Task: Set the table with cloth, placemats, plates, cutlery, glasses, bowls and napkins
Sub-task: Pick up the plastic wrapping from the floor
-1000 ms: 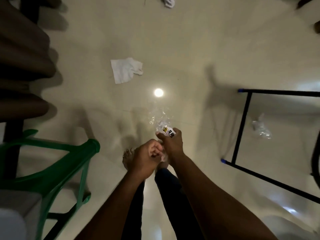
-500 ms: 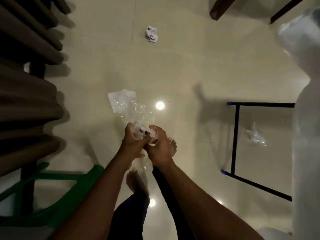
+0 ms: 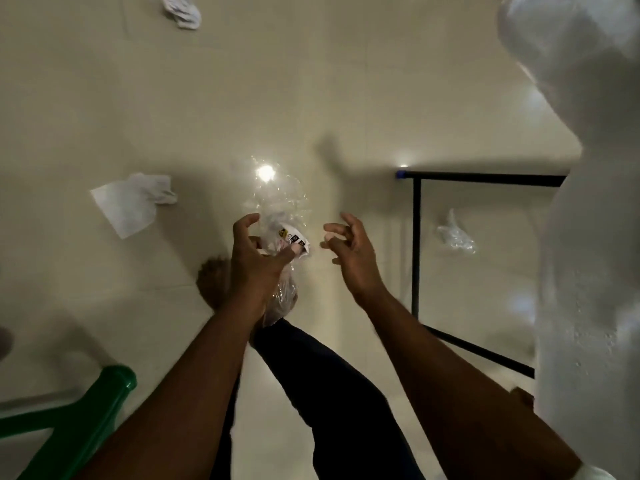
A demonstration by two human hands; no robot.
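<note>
Left grip [image 3: 258, 252] pinches a clear plastic wrapper [image 3: 277, 216] by its label; right grip [image 3: 343, 244] hangs loose, holding nothing. Wrapper looks light, crinkly, slippery: pinch a bunched edge

Clear crinkled plastic wrapper [image 3: 277, 216], glossy pale floor tiles [image 3: 311, 81], green plastic chair [image 3: 86, 420]

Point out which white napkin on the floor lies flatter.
The white napkin left of the left hand; it lies partly spread, while the far one is crumpled.

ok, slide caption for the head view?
Left hand holds a clear plastic wrapper above the tiled floor; right hand open beside it.
</note>
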